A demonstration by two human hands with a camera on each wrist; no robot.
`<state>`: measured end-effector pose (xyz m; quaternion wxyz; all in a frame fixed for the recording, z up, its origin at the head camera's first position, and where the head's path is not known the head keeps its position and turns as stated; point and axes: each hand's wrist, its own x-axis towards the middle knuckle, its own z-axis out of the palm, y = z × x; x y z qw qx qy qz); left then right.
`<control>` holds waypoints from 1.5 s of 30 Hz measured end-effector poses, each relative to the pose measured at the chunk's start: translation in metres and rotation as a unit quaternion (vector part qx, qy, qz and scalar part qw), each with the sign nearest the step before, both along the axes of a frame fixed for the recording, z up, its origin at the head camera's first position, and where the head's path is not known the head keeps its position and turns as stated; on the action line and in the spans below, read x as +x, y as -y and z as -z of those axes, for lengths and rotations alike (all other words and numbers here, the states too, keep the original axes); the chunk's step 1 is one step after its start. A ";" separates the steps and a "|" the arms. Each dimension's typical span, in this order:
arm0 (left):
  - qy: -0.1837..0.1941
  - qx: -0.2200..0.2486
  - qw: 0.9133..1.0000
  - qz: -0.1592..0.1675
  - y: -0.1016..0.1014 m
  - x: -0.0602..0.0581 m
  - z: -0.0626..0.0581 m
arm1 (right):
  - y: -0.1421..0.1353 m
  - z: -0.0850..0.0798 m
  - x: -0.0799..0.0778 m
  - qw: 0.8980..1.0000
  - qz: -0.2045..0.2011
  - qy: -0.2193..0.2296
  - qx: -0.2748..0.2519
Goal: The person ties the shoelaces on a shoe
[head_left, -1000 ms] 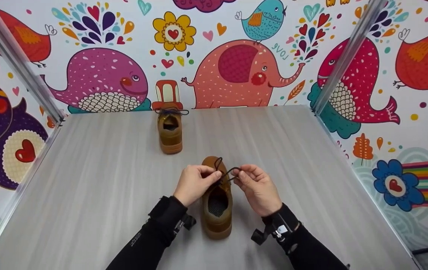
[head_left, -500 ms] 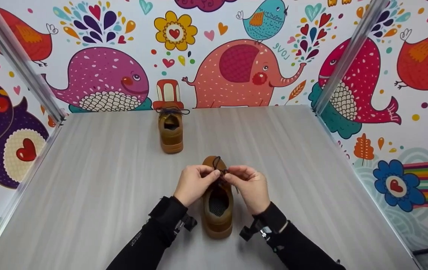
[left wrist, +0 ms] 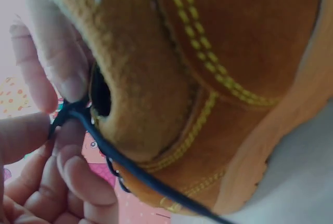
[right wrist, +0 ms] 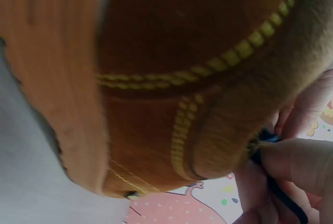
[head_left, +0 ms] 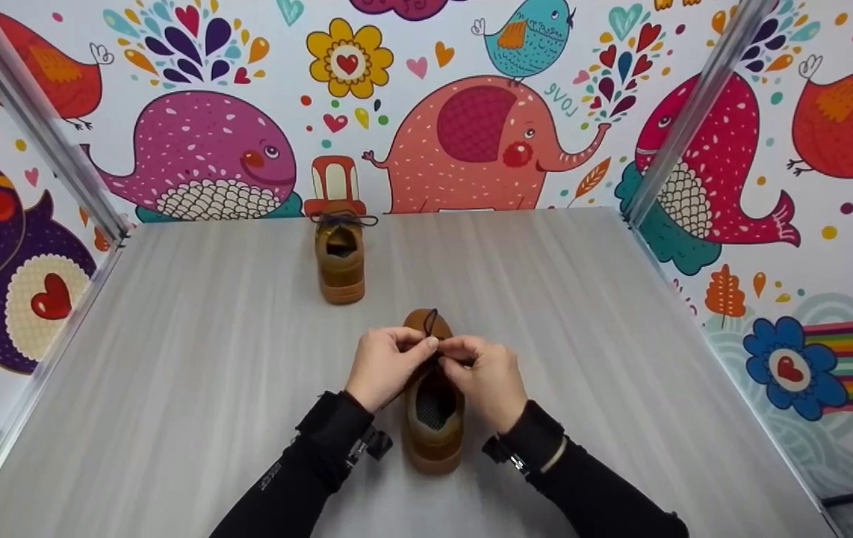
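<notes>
A brown leather shoe [head_left: 432, 456] with yellow stitching stands on the table, toe pointing away, between my two hands. My left hand [head_left: 388, 368] pinches the dark shoelace [head_left: 430, 323] at its upright loop above the tongue. My right hand [head_left: 495, 379] meets it from the other side, thumb and forefinger pinching the lace [right wrist: 282, 198] at the same spot. The crossing of the lace is mostly hidden by fingertips. In the left wrist view one lace strand [left wrist: 156, 182] runs down across the side of the shoe [left wrist: 161, 73].
Farther back on the left stands a matching brown shoe [head_left: 340, 280], its lace tied in a bow [head_left: 344, 220]. The grey table [head_left: 195, 359] is bordered by printed panels at the back [head_left: 411, 45] and both sides, with metal posts [head_left: 688, 119] at the back corners.
My right hand has moved left, from apart with a lace strand stretched between the hands to right against the left fingertips. The left hand and both shoes have stayed nearly still.
</notes>
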<state>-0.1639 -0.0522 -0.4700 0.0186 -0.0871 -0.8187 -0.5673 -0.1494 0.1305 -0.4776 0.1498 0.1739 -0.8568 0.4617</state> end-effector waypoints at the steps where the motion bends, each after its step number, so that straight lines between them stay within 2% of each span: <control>1: -0.001 -0.001 1.000 -0.001 0.000 0.001 -0.001 | 0.000 -0.001 -0.001 1.000 -0.004 0.001 0.005; 4: -0.015 -0.006 1.000 -0.002 -0.001 0.002 -0.003 | 0.001 -0.006 -0.001 1.000 -0.010 0.018 0.020; 8: -0.033 -0.004 0.999 0.013 0.002 0.003 -0.003 | 0.000 -0.010 -0.002 0.999 -0.009 0.039 0.036; 11: -0.029 0.002 0.999 0.032 0.005 0.003 -0.001 | -0.001 -0.012 -0.004 0.998 -0.018 0.049 0.035; 18: -0.046 -0.044 0.996 0.064 0.007 -0.004 0.007 | -0.004 -0.010 -0.008 0.995 -0.040 0.088 0.019; 23: -0.056 -0.065 0.995 0.054 0.005 -0.003 0.006 | -0.004 -0.009 -0.009 0.994 -0.054 0.096 0.024; 25: -0.082 -0.087 0.992 0.048 0.002 -0.002 0.006 | -0.004 -0.009 -0.010 0.994 -0.057 0.094 0.031; 28: -0.135 -0.125 0.982 0.037 -0.002 0.000 0.006 | -0.006 -0.011 -0.011 0.993 -0.065 0.095 0.031; 31: -0.175 -0.143 0.974 0.018 -0.006 0.002 0.010 | -0.009 -0.011 -0.014 0.991 -0.081 0.102 0.025; 34: -0.185 -0.146 0.972 0.007 -0.010 0.003 0.013 | -0.012 -0.011 -0.015 0.988 -0.096 0.118 0.016; 38: -0.186 -0.166 0.968 0.011 -0.010 0.004 0.013 | -0.014 -0.010 -0.016 0.985 -0.106 0.133 0.004; 42: -0.193 -0.174 0.966 0.013 -0.010 0.006 0.011 | -0.013 -0.009 -0.016 0.986 -0.109 0.123 0.001; 45: -0.205 -0.175 0.963 0.001 -0.011 0.007 0.012 | -0.012 -0.008 -0.016 0.989 -0.107 0.106 0.007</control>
